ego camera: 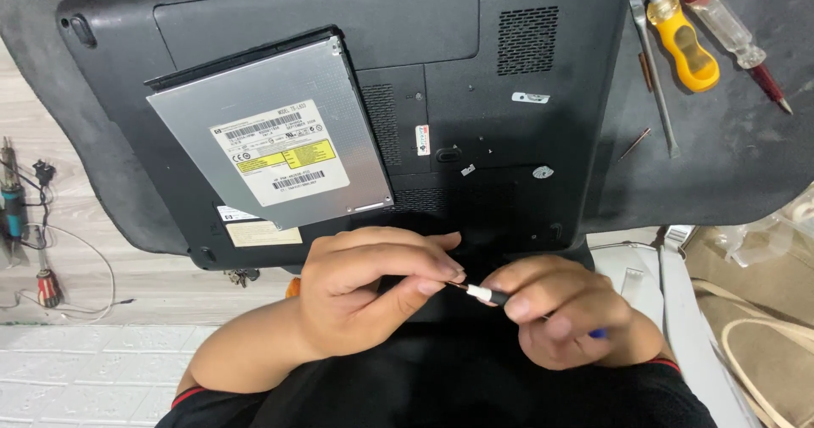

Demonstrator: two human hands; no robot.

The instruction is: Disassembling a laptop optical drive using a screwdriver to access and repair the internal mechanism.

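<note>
Pinching the tip of a small screwdriver [487, 294], the left hand [365, 296] closes on it while the right hand [568, 313] grips its handle, just below the upturned laptop [475, 80]; steady fingers should keep the tip aligned.

Slim black-and-white screwdriver [487, 294], level between hands.

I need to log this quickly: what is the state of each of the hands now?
Left hand: closed, pinching the tip of a small tool.
Right hand: closed, holding the tool's body.
</note>
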